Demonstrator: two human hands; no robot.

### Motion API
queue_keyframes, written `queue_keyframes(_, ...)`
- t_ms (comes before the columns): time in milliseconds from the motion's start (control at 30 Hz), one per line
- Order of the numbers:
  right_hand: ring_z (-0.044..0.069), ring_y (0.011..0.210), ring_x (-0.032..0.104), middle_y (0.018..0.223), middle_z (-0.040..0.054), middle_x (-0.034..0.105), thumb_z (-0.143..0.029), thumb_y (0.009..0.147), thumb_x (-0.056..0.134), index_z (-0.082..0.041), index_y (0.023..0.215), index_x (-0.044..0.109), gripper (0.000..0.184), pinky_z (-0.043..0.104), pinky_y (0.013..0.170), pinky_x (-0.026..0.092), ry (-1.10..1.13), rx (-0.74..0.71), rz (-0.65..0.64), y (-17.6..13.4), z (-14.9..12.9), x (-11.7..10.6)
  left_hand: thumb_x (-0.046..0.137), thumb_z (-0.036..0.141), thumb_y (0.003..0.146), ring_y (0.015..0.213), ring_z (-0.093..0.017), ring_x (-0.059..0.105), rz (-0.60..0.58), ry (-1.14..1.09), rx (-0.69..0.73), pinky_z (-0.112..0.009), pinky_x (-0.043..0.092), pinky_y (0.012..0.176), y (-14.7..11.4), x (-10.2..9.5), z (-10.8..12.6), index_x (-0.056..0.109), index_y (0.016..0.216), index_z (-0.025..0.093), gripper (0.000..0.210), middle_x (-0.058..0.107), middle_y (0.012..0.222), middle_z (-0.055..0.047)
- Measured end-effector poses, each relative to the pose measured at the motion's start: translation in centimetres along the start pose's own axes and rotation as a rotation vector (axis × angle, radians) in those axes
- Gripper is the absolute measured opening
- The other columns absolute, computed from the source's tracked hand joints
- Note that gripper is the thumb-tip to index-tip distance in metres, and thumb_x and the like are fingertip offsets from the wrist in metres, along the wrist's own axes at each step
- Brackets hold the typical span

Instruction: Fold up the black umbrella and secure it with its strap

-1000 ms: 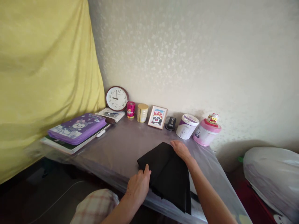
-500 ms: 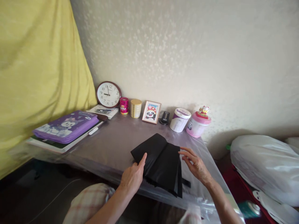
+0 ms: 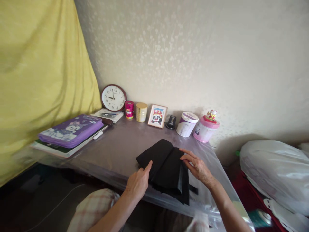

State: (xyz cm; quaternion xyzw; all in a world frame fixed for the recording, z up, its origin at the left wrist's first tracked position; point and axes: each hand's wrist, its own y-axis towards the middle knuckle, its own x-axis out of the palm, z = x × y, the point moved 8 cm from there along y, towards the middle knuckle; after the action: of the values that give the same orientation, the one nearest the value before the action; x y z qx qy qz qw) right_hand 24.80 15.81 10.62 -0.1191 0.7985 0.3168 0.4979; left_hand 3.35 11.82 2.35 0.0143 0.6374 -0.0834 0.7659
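Note:
A black layered sheet (image 3: 166,167), thin and creased down the middle, lies on the near part of the table; I cannot tell whether it is cloth, plastic or paper. My left hand (image 3: 138,182) holds its left edge, index finger stretched out on top and the other fingers curled under. At its right edge, my right hand (image 3: 194,164) pinches the top layer between thumb and fingers, lifting and bending it leftward. Another black layer shows beneath. A short black strip (image 3: 193,189) sticks out to the right of the sheet.
Along the wall stand a clock (image 3: 114,98), a pink can (image 3: 129,110), a yellow-lidded jar (image 3: 141,112), a panda picture frame (image 3: 157,116), a white-purple tub (image 3: 187,124) and a pink-lidded tub (image 3: 206,129). A purple case (image 3: 71,130) lies left. Plastic covers the table (image 3: 120,138).
My right hand has moved slightly left, folding the sheet's right layer inward and showing more of the layer below. My left hand stays in place on the sheet.

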Motion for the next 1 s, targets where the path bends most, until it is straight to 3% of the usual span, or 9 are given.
queue_keyframes(167, 0.009, 0.091, 0.057, 0.118, 0.0047, 0.05, -0.023, 0.091, 0.037, -0.019, 0.098, 0.052, 0.017, 0.021, 0.079, 0.046, 0.132, -0.063, 0.114, 3.4, -1.0, 0.1, 0.028, 0.004, 0.084, 0.078, -0.021, 0.062, 0.0, -0.005, 0.022, -0.034, 0.049, 0.068, 0.1, -0.1, 0.3, 0.024, 0.141, 0.022, 0.06, 0.059, 0.088, -0.009)
queue_keyframes(367, 0.011, 0.098, 0.053, 0.108, 0.0053, 0.054, -0.021, 0.09, 0.037, -0.018, 0.096, 0.052, 0.017, 0.023, 0.086, 0.042, 0.111, -0.071, 0.18, 7.3, -2.2, 2.2, 0.029, 0.002, 0.082, 0.078, -0.022, 0.062, -0.007, 0.001, 0.038, -0.033, 0.05, 0.066, 0.1, -0.1, 0.5, 0.032, 0.137, 0.021, 0.058, 0.059, 0.09, -0.009)
queue_keyframes(633, 0.011, 0.089, 0.055, 0.109, 0.0052, 0.052, -0.02, 0.089, 0.036, -0.018, 0.097, 0.053, 0.019, 0.021, 0.076, 0.044, -0.059, 0.004, 0.096, 9.5, -2.3, 6.3, 0.029, 0.003, 0.081, 0.076, -0.02, 0.063, 0.002, 0.0, 0.065, -0.028, 0.049, 0.065, 0.2, -0.1, 0.6, 0.05, 0.116, 0.016, 0.043, 0.058, 0.09, -0.01)
queue_keyframes(800, 0.01, 0.085, 0.056, 0.115, 0.0051, 0.049, -0.023, 0.092, 0.034, -0.019, 0.099, 0.055, 0.023, 0.019, 0.069, 0.044, -0.202, 0.04, 0.035, 10.1, -2.3, 7.9, 0.029, 0.002, 0.082, 0.077, -0.019, 0.063, 0.003, 0.006, 0.054, -0.025, 0.048, 0.064, 0.2, 0.0, 0.6, 0.047, 0.119, 0.013, 0.043, 0.06, 0.09, -0.011)
queue_keyframes(1000, 0.012, 0.085, 0.058, 0.121, 0.0033, 0.048, -0.026, 0.094, 0.029, -0.02, 0.102, 0.055, 0.028, 0.021, 0.064, 0.044, -0.337, 0.043, -0.003, 10.3, -2.6, 9.3, 0.024, 0.008, 0.089, 0.075, -0.02, 0.063, 0.043, 0.025, -0.028, -0.027, 0.047, 0.063, 0.0, 0.2, 0.0, 0.026, 0.135, 0.003, 0.046, 0.062, 0.079, -0.012)
